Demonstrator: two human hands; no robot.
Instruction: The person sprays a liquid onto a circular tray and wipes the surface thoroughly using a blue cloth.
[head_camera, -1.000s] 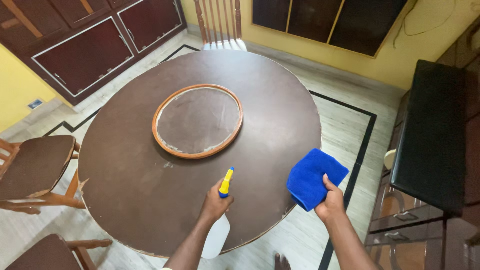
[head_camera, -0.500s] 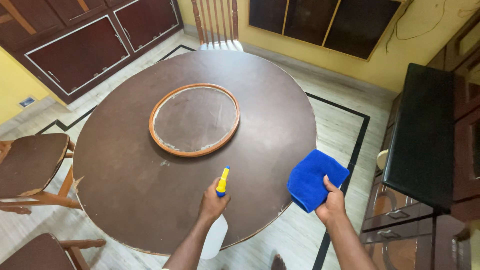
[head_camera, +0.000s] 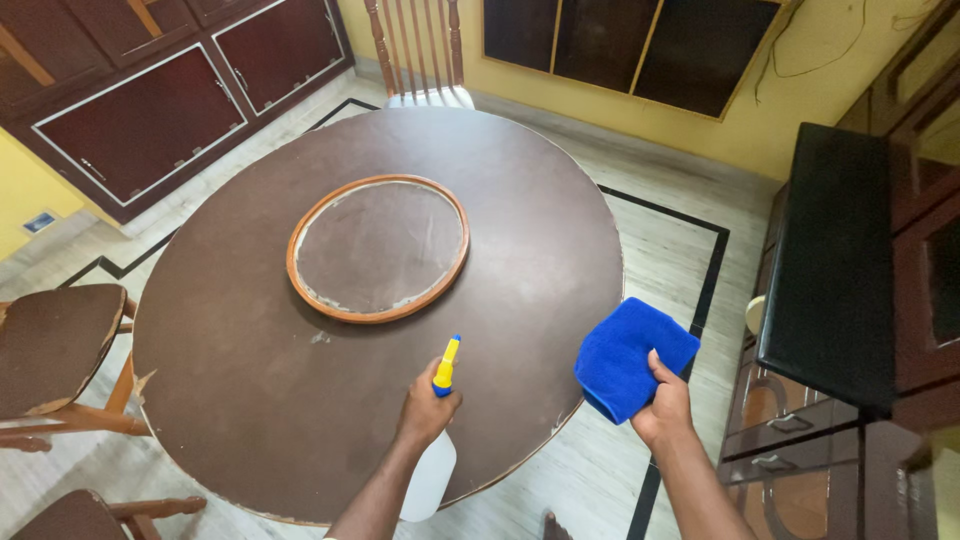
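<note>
My left hand (head_camera: 424, 410) grips a white spray bottle (head_camera: 429, 476) with a yellow and blue nozzle (head_camera: 446, 365), held over the near edge of a round dark brown table (head_camera: 540, 220). The nozzle points toward the table's middle, where a round inset with an orange wooden rim (head_camera: 378, 247) lies. My right hand (head_camera: 662, 405) holds a folded blue cloth (head_camera: 628, 357) just off the table's right edge, above the floor.
Wooden chairs stand at the far side (head_camera: 415, 50) and at the left (head_camera: 55, 350). A dark cabinet with a black top (head_camera: 835, 260) runs along the right. Dark cupboard doors (head_camera: 150, 110) line the left wall. Pale tiled floor (head_camera: 660, 250) surrounds the table.
The view has drifted slightly, so the table and chairs sit a little further left in the picture. Both hands keep their grip and barely move.
</note>
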